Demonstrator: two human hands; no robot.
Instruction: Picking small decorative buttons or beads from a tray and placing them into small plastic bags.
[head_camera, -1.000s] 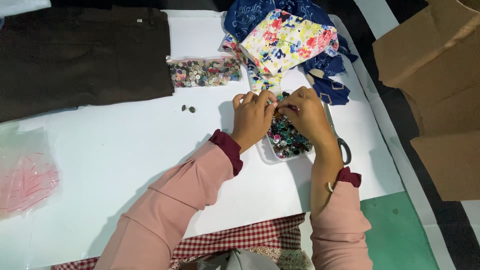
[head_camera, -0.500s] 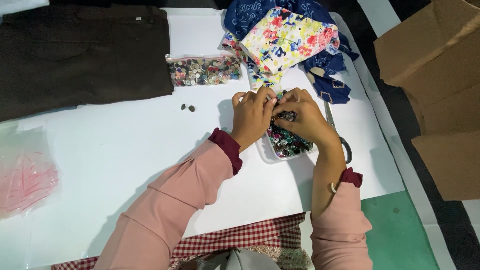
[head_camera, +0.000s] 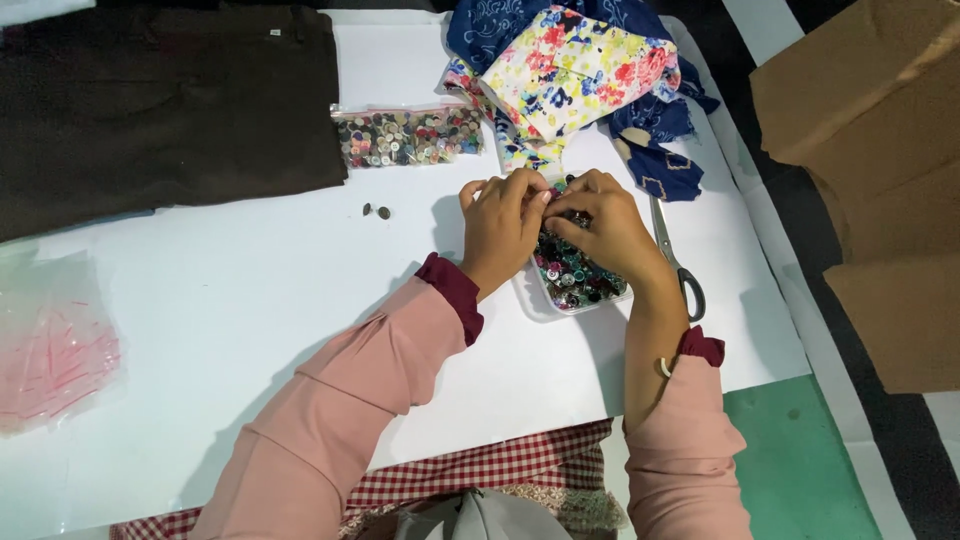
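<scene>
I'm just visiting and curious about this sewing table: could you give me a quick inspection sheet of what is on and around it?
Surface: white sheet-covered table, green mat edge at lower right.
Job's things: clear plastic tray of mixed buttons; what the fingertips pinch above it is too small to tell.
Clutter: clear bag of buttons, two loose dark buttons, dark brown cloth, floral fabric on blue patterned fabric, scissors, crumpled plastic bag with red bits, red checked cloth.
Grippers: left hand and right hand meet over the tray.
Cables: nothing seen.
Surroundings: brown cardboard boxes on striped floor.
</scene>
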